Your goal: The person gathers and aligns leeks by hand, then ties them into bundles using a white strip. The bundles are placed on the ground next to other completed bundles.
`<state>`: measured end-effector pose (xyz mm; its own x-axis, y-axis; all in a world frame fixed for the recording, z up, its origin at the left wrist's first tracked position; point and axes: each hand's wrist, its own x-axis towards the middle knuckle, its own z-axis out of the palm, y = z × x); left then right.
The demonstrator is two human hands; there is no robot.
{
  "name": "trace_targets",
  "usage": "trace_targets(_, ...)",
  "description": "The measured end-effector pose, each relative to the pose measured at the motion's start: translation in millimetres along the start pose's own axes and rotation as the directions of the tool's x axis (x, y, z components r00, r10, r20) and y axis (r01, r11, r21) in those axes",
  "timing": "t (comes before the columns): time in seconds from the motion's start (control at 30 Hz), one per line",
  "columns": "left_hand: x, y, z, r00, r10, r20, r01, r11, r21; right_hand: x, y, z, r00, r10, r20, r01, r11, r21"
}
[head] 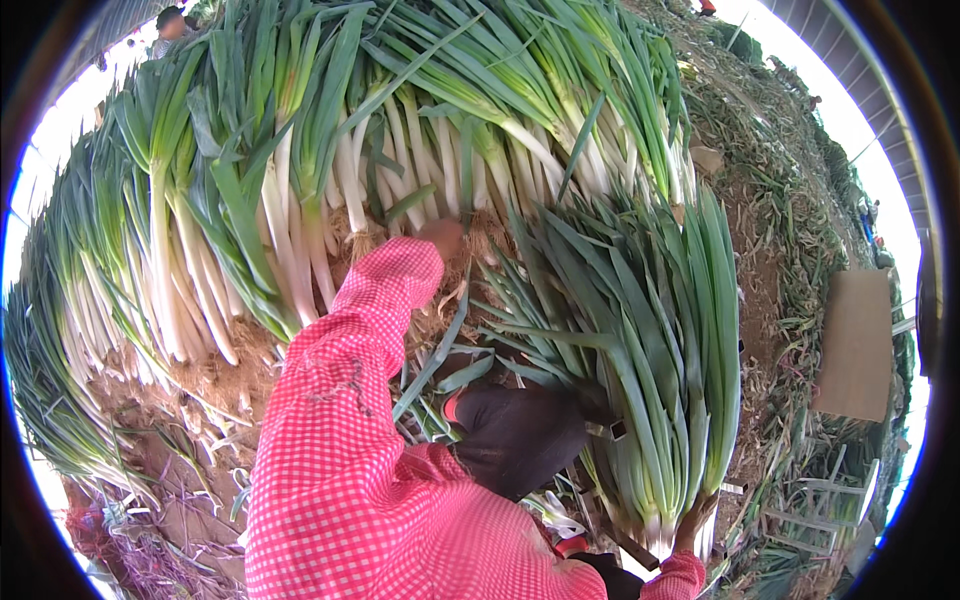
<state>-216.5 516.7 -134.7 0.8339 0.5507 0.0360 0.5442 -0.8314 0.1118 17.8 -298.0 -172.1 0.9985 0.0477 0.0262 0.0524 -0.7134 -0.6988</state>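
Observation:
My left hand (444, 237), in a red-and-white checked sleeve, reaches to the root ends of a large heap of long green onions (442, 161). It is close to the roots, and its fingers are too blurred to read. At the lower right, my right hand (695, 519) touches the white stalks of a separate onion bundle (660, 360). Its grip is partly hidden among the stalks. That bundle lies with its leaves fanned towards the heap and its white ends near me. Metal bars (637, 553) show around its lower part.
My dark-trousered knee (517, 435) is between the heap and the bundle. A cardboard sheet (855, 345) and a metal frame (817, 499) stand on the right among leaf scraps. Purple strands (169, 551) litter the soil at the lower left. Another person (171, 31) is behind the heap.

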Motion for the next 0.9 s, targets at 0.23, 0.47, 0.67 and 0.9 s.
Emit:
trace_targets(0.23, 20.6, -26.8, 8.5, 0.876, -0.445, 0.184, 0.450, 0.893, 0.014, -1.1, 5.9, -3.6, 1.000, -0.028, 0.004, 0.028, 0.998, -0.055)
trace_targets(0.47, 59.8, -48.1, 28.7, 0.717, -0.504, -0.481, 0.584, 0.811, 0.021, -3.4, 9.4, -4.0, 0.999, 0.034, -0.007, -0.035, 0.995, -0.088)
trace_targets(0.67, 89.2, -41.2, 67.6, 0.557, -0.646, -0.522, 0.719, 0.689, -0.085, -4.2, 13.5, -2.7, 0.997, 0.069, -0.041, -0.071, 0.997, -0.038)
trace_targets(0.9, 69.6, -24.8, 4.6, 0.525, -0.825, -0.210, 0.640, 0.545, -0.542, -12.6, -13.9, -4.7, 0.998, 0.069, -0.009, -0.069, 0.980, -0.185)
